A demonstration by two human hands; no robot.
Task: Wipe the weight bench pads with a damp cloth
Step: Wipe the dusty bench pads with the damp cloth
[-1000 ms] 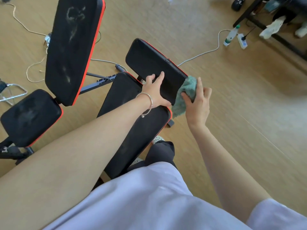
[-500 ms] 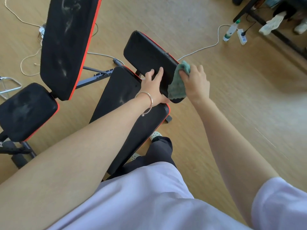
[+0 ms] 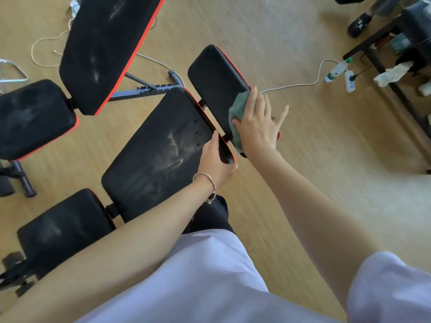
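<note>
Bench pads: black, edged in red; the small end pad [image 3: 217, 82] sits above centre of the frame, tilted, with the long back pad [image 3: 161, 150] just below and left of it.
Pad surface: the long back pad carries pale dusty smears at its middle; the small end pad looks darker and cleaner.
Cloth [image 3: 238, 113]: green, bunched, lying against the lower right end of the small end pad.
Other bench: a second bench's pads [image 3: 102, 50] fill the upper left, also smeared.
Change from half a second ago: the right hand has flattened out over the cloth, fingers spread; the left hand has slid off the small end pad down to the corner of the long back pad.
Right hand [image 3: 258, 127]: open, palm pressing the cloth onto the small end pad, gripping nothing.
Left hand [image 3: 217, 162]: curled around the red-trimmed right corner of the long back pad, bracelet [image 3: 206, 183] at the wrist.
Floor [image 3: 314, 159]: light wood, a white cable [image 3: 300, 83] running toward the upper right.
</note>
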